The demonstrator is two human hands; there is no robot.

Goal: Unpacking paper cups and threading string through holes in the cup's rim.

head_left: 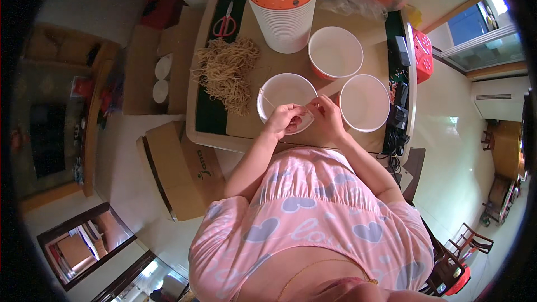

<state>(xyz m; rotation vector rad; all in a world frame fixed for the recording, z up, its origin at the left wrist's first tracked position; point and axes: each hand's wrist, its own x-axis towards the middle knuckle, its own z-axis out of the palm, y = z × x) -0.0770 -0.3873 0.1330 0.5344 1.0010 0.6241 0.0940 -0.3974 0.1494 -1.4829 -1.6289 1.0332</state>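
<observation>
A white paper bucket [286,81] stands at the table's near edge, its open top facing up. From its left rim a thin beige string [268,101] runs across the opening to my left hand [286,119]. That hand is closed in a pinch on the string, over the bucket's near side. My right hand [329,117] pinches close beside it at the bucket's right rim, fingertips almost meeting the left ones; the string between them is barely visible. Two more open paper buckets, one behind [335,53] and one to the right [364,103], stand near my right hand.
Left of the buckets lies a heap of beige strings [226,72], with red-handled scissors [225,24] behind it. A tall stack of paper buckets [282,22] rises at the back. Black cables and adapters [396,140] line the right edge. Cardboard boxes [182,170] sit on the floor at left.
</observation>
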